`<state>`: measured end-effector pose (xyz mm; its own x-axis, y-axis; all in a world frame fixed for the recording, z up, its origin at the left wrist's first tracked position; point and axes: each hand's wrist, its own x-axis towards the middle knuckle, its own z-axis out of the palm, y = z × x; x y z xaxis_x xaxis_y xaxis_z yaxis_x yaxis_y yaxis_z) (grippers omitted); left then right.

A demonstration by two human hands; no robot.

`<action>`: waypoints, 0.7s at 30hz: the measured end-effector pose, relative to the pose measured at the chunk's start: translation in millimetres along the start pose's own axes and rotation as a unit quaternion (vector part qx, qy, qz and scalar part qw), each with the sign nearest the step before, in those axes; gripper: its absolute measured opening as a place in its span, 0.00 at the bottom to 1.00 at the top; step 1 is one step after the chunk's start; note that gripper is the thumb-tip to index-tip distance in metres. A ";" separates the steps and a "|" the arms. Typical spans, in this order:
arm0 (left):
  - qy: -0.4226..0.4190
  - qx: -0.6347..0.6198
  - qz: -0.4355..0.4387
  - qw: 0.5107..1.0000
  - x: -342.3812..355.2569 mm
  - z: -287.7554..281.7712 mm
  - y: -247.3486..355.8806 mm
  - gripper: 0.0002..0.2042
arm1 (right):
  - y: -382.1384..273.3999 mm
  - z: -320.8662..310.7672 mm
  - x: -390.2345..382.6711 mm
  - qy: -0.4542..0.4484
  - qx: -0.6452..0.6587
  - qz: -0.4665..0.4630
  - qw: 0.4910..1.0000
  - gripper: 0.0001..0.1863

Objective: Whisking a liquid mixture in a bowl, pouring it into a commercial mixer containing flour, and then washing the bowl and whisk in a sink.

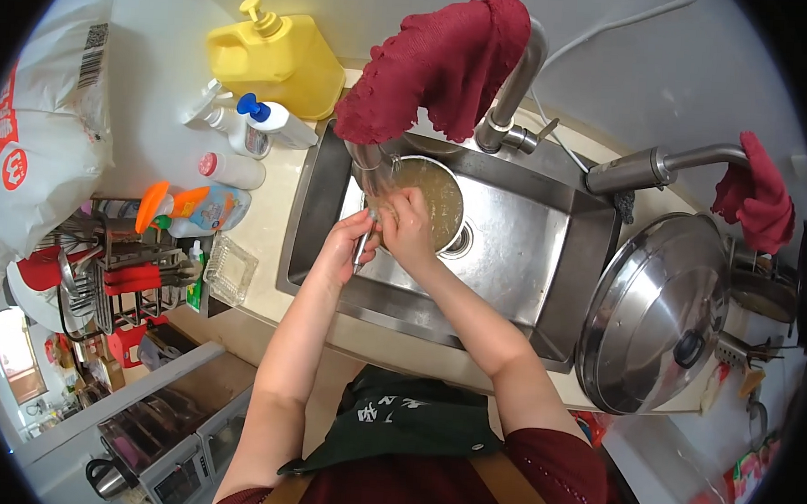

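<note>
Over the left part of the steel sink (pixel 524 224), both my hands are close together in a stream of water (pixel 371 170) from the tap (pixel 520 80). My left hand (pixel 343 243) is closed on a slim metal utensil (pixel 360 250), whose thin end points down toward me. Against its fingers, my right hand (pixel 408 227) is closed with fingers bent; what it grips is hidden. Just beyond my hands stands a round pot or bowl (pixel 463 214) holding cloudy, yellowish water. A dark red cloth (pixel 441 67) drapes over the tap's spout.
A large steel lid (pixel 651 320) leans right of the sink. On the left counter are a yellow pump jug (pixel 272 58), a white blue-capped bottle (pixel 282 122), an orange spray bottle (pixel 209 210) and a clear plastic tray (pixel 231 270). A second tap (pixel 631 171) stands at right.
</note>
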<state>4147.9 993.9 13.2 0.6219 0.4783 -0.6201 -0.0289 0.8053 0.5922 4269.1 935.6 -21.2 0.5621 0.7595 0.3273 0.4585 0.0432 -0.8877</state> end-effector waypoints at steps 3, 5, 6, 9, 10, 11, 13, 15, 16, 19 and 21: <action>-0.010 -0.038 -0.020 0.999 -3.0 1.8 -2.6 0.07 | 10.8 -3.2 14.7 0.024 -0.019 0.019 0.999 0.10; -0.049 -0.055 -0.031 0.997 -1.7 -0.3 -1.9 0.11 | 28.1 -6.3 37.0 0.063 -0.064 0.009 0.996 0.10; -0.085 -0.082 -0.055 0.991 -3.6 -1.5 -4.2 0.14 | 36.5 -8.1 44.3 0.084 -0.051 0.034 0.995 0.10; -0.125 -0.128 -0.087 0.980 -1.4 -3.4 -10.5 0.19 | 44.6 -10.7 40.3 0.089 -0.026 0.073 0.993 0.11; -0.124 -0.157 -0.090 0.976 -1.9 -3.8 -12.9 0.17 | 35.4 -11.0 33.6 0.104 -0.028 0.068 0.992 0.11; -0.124 -0.186 -0.093 0.970 -1.7 -4.5 -15.1 0.16 | 27.6 -9.8 25.5 0.119 -0.030 0.064 0.990 0.12; -0.206 -0.215 -0.113 0.948 14.3 -27.6 -19.6 0.14 | 13.9 0.8 0.0 0.124 -0.010 0.064 0.990 0.13; -0.287 -0.241 -0.134 0.917 20.7 -34.5 -21.9 0.15 | 5.4 6.6 -20.8 0.028 0.073 0.047 0.996 0.16; -0.183 -0.188 -0.135 0.956 19.7 -25.2 -20.3 0.16 | 11.9 2.9 -21.2 0.031 0.069 0.049 0.996 0.16; -0.099 -0.155 -0.140 0.973 23.0 -15.9 -16.5 0.16 | 38.4 -10.1 -23.2 0.039 0.083 0.101 0.991 0.17; -0.065 -0.148 -0.107 0.981 23.6 0.0 -9.8 0.15 | 56.6 -17.3 -21.9 0.150 0.156 0.178 0.960 0.15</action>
<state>4162.8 997.3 -7.1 0.7326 0.2540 -0.6315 -0.1004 0.9580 0.2688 4294.6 910.2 -73.0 0.8390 0.5437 0.0222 -0.0012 0.0426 -0.9991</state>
